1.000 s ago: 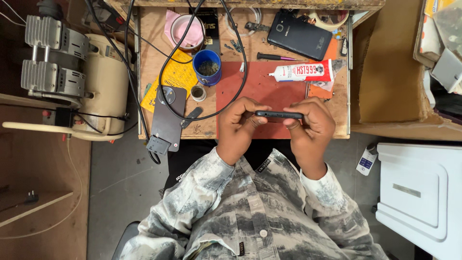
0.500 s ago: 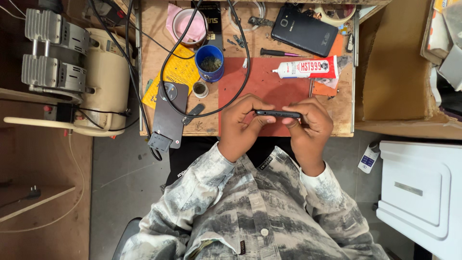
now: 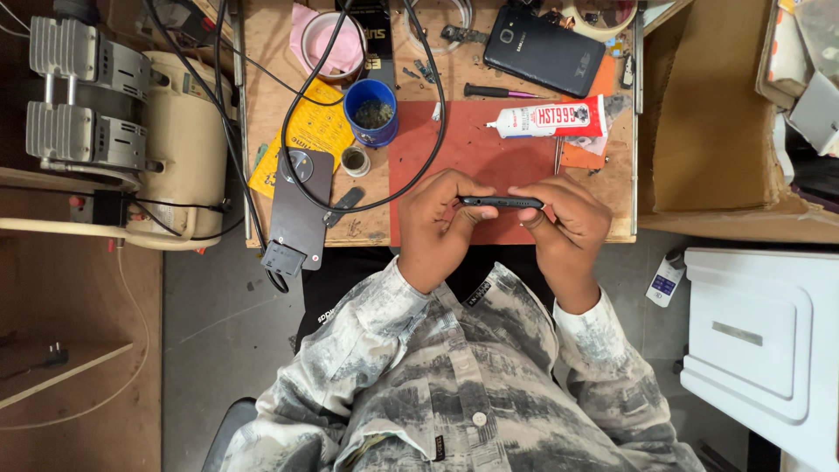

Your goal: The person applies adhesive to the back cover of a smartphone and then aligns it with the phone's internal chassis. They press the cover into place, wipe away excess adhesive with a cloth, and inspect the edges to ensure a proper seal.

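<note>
Both hands hold a thin dark phone (image 3: 502,202) edge-on, level above the near edge of a red work mat (image 3: 476,153). My left hand (image 3: 437,227) grips its left end with the fingers curled over the top. My right hand (image 3: 564,223) pinches its right end. A white glue tube (image 3: 549,119) lies on the mat just beyond the hands. A second black phone (image 3: 544,51) rests face down at the far side of the wooden bench (image 3: 271,87).
A blue cup (image 3: 370,111), a small round tin (image 3: 355,161), a yellow card (image 3: 308,140) and a pink tape roll (image 3: 328,44) sit left of the mat. A black cable (image 3: 437,131) loops over the bench. A compressor (image 3: 114,131) stands left; a white cabinet (image 3: 760,332) right.
The view has shifted slightly. Both hands stay on the phone at the mat's near edge, with only small finger movement.
</note>
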